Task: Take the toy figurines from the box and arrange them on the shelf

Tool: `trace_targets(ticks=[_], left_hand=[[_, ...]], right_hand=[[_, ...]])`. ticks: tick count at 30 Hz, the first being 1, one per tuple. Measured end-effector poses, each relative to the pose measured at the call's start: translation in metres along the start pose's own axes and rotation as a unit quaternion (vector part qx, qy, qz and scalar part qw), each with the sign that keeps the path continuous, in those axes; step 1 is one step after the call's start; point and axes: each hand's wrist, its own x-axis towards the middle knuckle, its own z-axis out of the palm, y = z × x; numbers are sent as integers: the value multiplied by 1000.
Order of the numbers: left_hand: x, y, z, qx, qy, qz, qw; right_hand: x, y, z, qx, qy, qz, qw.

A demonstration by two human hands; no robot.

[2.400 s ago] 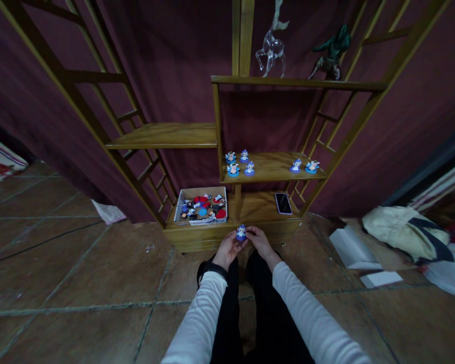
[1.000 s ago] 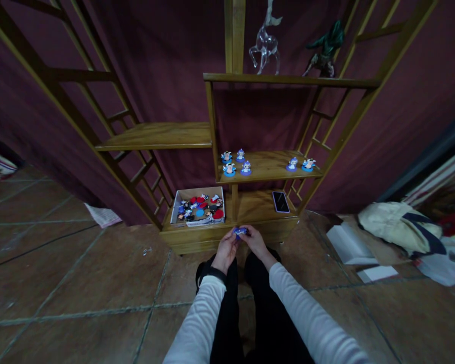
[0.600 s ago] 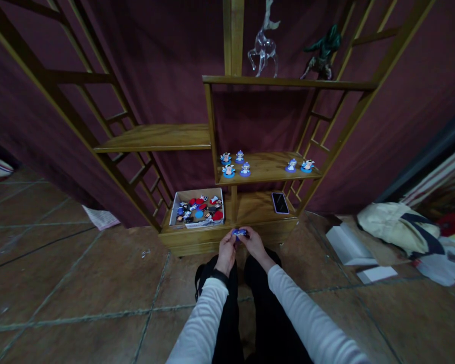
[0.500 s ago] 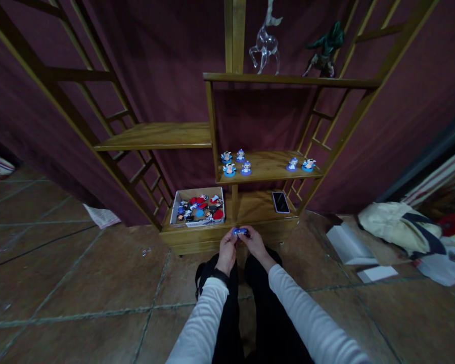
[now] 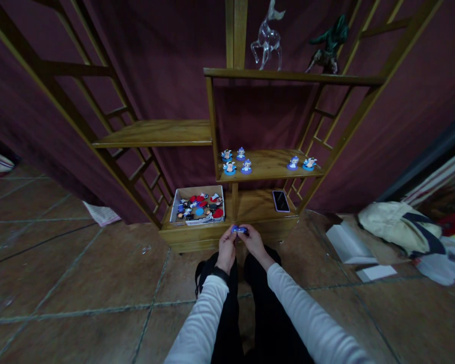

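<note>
largest first: the wooden shelf unit point(image 5: 153, 132) stands straight ahead of me, a dark red curtain point(image 5: 174, 60) behind it. its middle board point(image 5: 271, 163) is above and beyond my fingers, right of the post point(image 5: 211, 116); the lower ledge point(image 5: 252, 208) is nearer. on that ledge, to the left, a topless box point(image 5: 205, 221) with a jumble of small figures point(image 5: 193, 203), red, blue and black; well to the right, a phone point(image 5: 281, 201), dark screen up. my two hands meet low, before the front of the unit, roughly in line with the left part of the middle board. left hand point(image 5: 226, 248) is nearer the box, right hand point(image 5: 257, 243) nearer the phone. smaller: six standing figurines point(image 5: 246, 166) on the middle board, four bunched at its left end, two side by side at its right. last, the purple figurine point(image 5: 239, 230), between my fingertips — grip narrow, both hands pinching it, one from each side. it looks tipped over, long axis running left to right from hand to hand, so about square to the upright ones on the board — my judgement. which end is the head, too small to tell.
</note>
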Motion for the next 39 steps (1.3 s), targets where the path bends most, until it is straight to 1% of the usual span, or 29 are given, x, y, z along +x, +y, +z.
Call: trace_targets(ticks=[4, 9, 14, 22, 26, 30, 33, 36, 39], left_hand=[[-2, 3, 1, -1, 0, -19, 1000], [-3, 5, 0, -13, -22, -26, 999], [-4, 5, -1, -17, -31, -31, 999], [-3, 1, -3, -29, -50, -9, 998], [-2, 1, -2, -31, -42, -22, 998], [-2, 1, 0, -31, -16, -30, 999], [0, 0, -1, -33, 7, -34, 999], [4, 1, -2, -49, 10, -44, 998], [7, 3, -3, -56, 16, -48, 997]], right_hand=[[-2, -1, 2, -29, 17, -30, 999], [-6, -9, 2, -61, 27, -62, 996], [-8, -12, 2, -93, 32, -67, 993], [-6, -5, 6, -111, 47, -56, 991], [-5, -4, 6, -124, 53, -60, 989], [-4, -6, 5, -137, 52, -69, 987], [-3, -5, 5, -106, 40, -71, 991], [-2, -1, 5, -73, 25, -68, 995], [-2, 3, 5, -104, 37, -71, 991]])
